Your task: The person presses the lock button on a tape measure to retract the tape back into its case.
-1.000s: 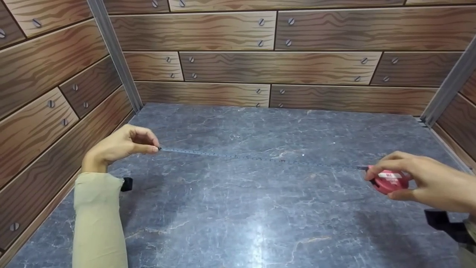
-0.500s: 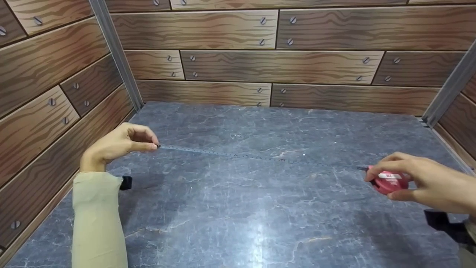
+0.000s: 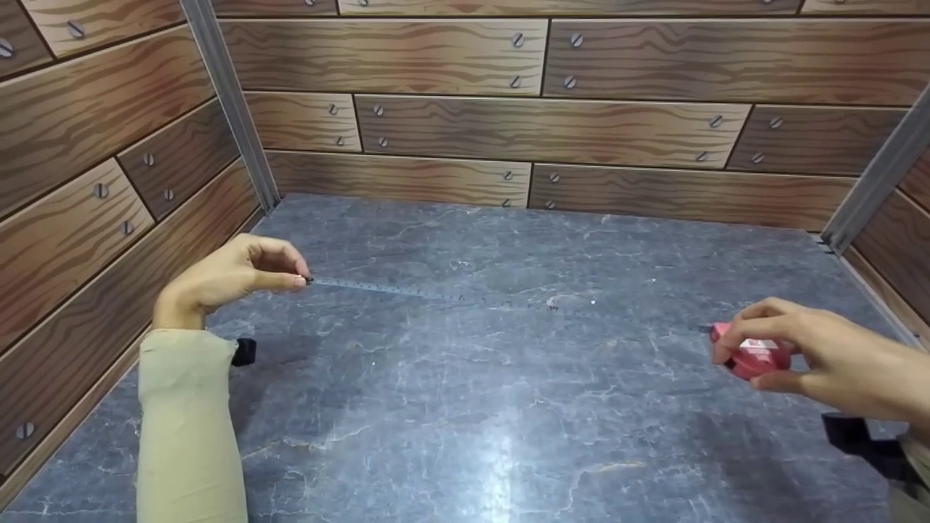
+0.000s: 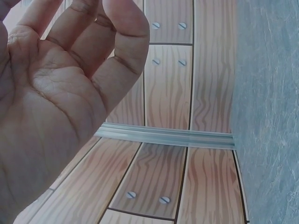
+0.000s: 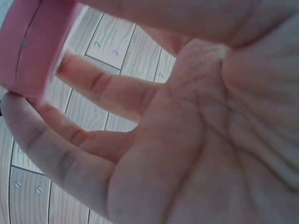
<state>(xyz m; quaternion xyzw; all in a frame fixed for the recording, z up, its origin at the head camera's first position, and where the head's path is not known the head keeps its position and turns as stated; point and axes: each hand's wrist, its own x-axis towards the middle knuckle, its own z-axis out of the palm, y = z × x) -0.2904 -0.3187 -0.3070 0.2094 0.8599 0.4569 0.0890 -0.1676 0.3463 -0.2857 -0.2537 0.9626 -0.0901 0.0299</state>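
Note:
A red tape measure [image 3: 759,357] with a white label is gripped between the thumb and fingers of my right hand [image 3: 821,352], above the table's right side. From its case a thin, bluish, see-through blade [image 3: 392,289] stretches across to the left, faint near the case. My left hand [image 3: 232,272] pinches the dark end of that blade between thumb and index finger. In the left wrist view the palm of the left hand [image 4: 56,98] shows, but the pinched end is hidden. The right wrist view has the pink-red case [image 5: 35,46] against the fingertips.
Beneath both hands lies a dark blue-grey marbled tabletop [image 3: 407,407] with a bright light reflection. Wood-plank panels [image 3: 450,131] stand at the back and sides, joined by grey metal corner posts [image 3: 229,102]. Black wrist mounts [image 3: 245,352] sit below the hands.
Both hands keep their hold, with the blade still drawn out. My left hand has shifted slightly up in the view; the right hand and the case have moved slightly left.

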